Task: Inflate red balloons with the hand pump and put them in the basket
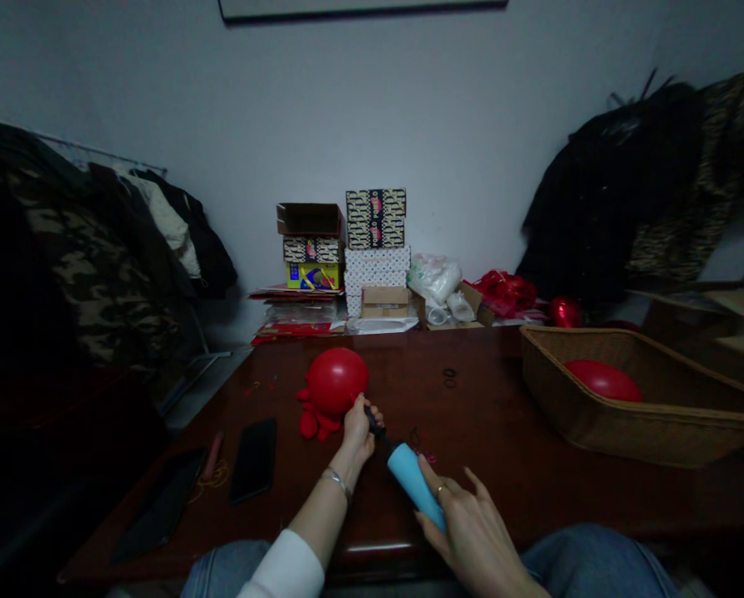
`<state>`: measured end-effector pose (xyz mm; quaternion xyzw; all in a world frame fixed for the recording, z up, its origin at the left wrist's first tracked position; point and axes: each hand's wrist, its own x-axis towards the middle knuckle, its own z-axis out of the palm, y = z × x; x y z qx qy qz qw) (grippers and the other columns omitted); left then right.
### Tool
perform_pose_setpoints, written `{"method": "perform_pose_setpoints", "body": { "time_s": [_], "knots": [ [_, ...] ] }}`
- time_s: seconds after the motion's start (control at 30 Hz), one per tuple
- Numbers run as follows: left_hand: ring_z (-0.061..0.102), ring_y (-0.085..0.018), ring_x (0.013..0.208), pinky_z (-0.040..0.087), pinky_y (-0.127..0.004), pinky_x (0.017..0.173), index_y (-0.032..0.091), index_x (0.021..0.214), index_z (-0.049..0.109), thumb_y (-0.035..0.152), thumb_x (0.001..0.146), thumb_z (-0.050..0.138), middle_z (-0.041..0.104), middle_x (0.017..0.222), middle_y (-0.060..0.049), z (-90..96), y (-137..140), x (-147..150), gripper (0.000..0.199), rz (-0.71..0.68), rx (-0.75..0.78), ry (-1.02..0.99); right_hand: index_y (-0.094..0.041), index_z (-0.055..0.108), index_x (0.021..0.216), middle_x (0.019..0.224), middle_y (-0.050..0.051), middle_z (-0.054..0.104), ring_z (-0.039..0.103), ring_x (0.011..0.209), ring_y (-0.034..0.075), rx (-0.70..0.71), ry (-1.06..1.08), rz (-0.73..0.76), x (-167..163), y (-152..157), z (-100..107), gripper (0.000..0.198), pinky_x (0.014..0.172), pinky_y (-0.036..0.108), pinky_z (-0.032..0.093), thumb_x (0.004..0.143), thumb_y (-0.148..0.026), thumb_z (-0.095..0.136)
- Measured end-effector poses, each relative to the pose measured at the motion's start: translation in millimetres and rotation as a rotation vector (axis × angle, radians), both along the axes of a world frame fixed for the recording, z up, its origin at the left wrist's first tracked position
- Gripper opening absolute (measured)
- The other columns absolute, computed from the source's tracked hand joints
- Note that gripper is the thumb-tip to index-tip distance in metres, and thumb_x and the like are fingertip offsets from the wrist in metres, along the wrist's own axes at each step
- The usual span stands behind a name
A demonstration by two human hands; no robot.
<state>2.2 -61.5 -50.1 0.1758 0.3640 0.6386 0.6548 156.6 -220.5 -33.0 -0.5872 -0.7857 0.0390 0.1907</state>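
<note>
My left hand (359, 428) is closed around the black end of a balloon pump, right at the neck of an inflated red balloon (338, 380). The balloon rests over several limp red balloons (315, 420) on the table; its mouth is hidden by my fingers. In my right hand (465, 515) is the light blue barrel of the balloon pump (415, 484), gripped between thumb and forefinger, with the other fingers partly stretched out. The pump slants from the balloon down toward me, and a dark rod shows between its blue barrel and my left hand.
On the brown table (490, 415), a wicker basket (596, 423) at the right holds a red balloon (604, 379). A black phone (253, 461) and a dark flat item (163, 502) lie left. Stacked boxes (377, 266) stand behind; dark rings (450, 378) lie mid-table.
</note>
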Motion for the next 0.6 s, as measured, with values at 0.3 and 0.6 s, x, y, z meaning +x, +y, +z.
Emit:
{"method": "perform_pose_setpoints", "body": {
  "time_s": [0.3, 0.6],
  "knots": [
    [0.039, -0.007, 0.039, 0.029, -0.016, 0.038, 0.018, 0.069, 0.04, 0.029, 0.086, 0.049, 0.041, 0.049, 0.005, 4.1, 8.9, -15.8, 0.023, 0.032, 0.012, -0.03, -0.025, 0.016, 0.143, 0.102, 0.002, 0.069, 0.066, 0.086, 0.02, 0.271, -0.043, 0.14, 43.8, -29.2, -32.0, 0.079, 0.092, 0.043, 0.04, 0.074, -0.019, 0.054],
    [0.038, -0.006, 0.039, 0.029, -0.016, 0.038, 0.018, 0.069, 0.041, 0.031, 0.086, 0.05, 0.04, 0.049, 0.005, 5.9, 1.0, -4.0, 0.023, 0.012, -0.006, -0.062, -0.02, 0.036, 0.137, 0.104, 0.007, 0.067, 0.065, 0.089, 0.021, 0.05, -0.017, 0.059, 28.4, -21.6, -18.5, 0.063, 0.1, 0.05, 0.03, 0.076, -0.019, 0.05]
  ]
}}
